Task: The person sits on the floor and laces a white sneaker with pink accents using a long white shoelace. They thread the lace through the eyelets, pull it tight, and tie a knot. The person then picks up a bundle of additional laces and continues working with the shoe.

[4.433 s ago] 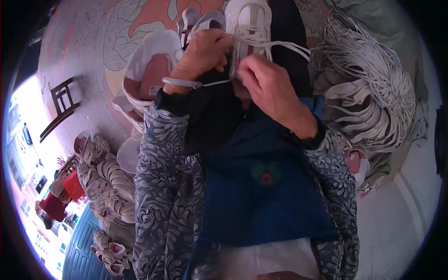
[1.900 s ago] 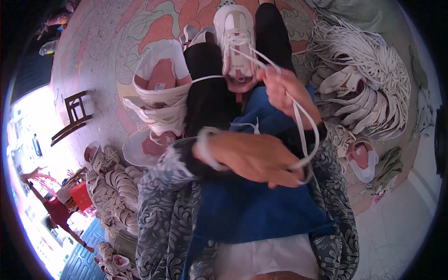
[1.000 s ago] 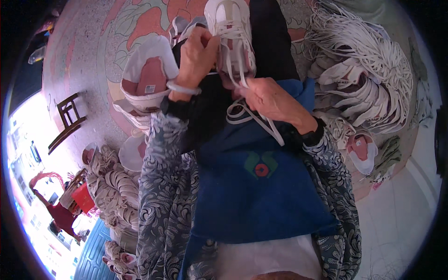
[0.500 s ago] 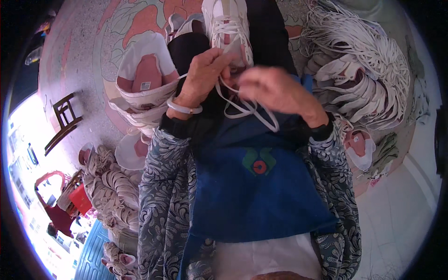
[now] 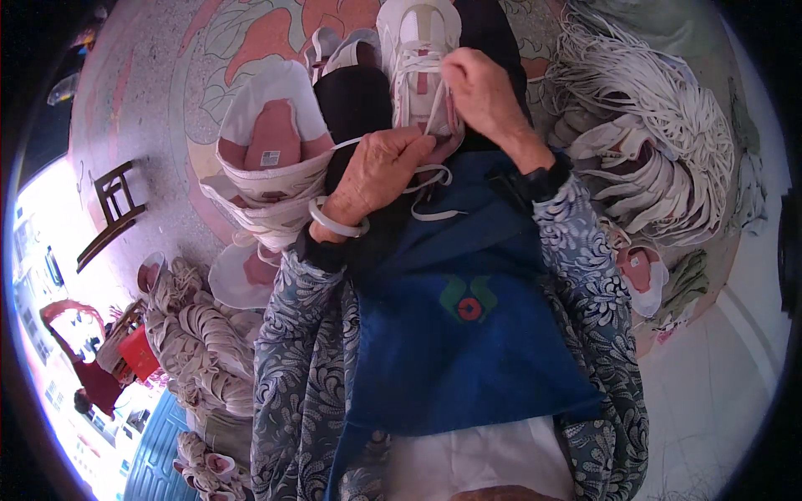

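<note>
Left hand (image 5: 386,171), right hand (image 5: 484,92), pale shoe (image 5: 419,29).
Left: fingers closed, apparently pinching the lace (image 5: 439,217) near the shoe's opening. Right: curled beside the eyelets, hold hidden. Shoe: between the legs, toe outward. Risks: loose loops above the blue apron (image 5: 468,376) could knot under a quick pull; uneven tension could leave slack rows.

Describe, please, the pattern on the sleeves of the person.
The sleeves are dark grey-blue with pale leafy swirls, best seen in the head view.
</note>
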A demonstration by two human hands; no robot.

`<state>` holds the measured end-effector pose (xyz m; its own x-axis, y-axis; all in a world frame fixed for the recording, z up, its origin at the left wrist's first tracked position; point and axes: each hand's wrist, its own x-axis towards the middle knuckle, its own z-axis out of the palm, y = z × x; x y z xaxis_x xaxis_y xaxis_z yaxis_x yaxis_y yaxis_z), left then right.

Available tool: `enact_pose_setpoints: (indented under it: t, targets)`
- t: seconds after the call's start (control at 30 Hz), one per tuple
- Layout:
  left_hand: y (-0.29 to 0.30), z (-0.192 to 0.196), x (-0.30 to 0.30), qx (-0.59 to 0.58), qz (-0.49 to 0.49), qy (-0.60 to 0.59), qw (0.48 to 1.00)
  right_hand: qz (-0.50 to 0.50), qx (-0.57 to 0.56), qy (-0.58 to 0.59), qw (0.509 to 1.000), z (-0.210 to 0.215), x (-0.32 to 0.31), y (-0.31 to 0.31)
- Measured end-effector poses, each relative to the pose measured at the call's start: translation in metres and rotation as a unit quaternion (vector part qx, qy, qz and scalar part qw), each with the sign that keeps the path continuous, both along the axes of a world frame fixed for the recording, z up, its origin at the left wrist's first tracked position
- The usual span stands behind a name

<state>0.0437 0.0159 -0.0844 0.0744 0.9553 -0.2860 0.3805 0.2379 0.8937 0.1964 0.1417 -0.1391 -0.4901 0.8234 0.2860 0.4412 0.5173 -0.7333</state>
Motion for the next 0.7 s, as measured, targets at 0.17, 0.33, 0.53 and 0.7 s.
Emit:
enact_pose_setpoints:
  t: [0.17, 0.33, 0.53, 0.7]
  targets:
    - [-0.009, -0.011, -0.005, 0.01, -0.04, 0.034, 0.999, -0.017, -0.019, -0.048, 0.999, -0.002, 0.011, 0.0]
    - [-0.003, -0.014, 0.002, 0.117, -0.085, 0.041, 0.989, 0.0, -0.021, -0.161, 0.987, 0.041, 0.005, -0.047]
    - [0.009, 0.0, -0.001, 0.03, 0.033, -0.138, 0.989, 0.053, 0.055, -0.151, 0.986, 0.011, 0.009, -0.013]
    - [0.007, 0.034, 0.005, -0.13, 0.035, -0.248, 0.959, 0.041, 0.023, -0.074, 0.996, 0.02, 0.02, -0.018]
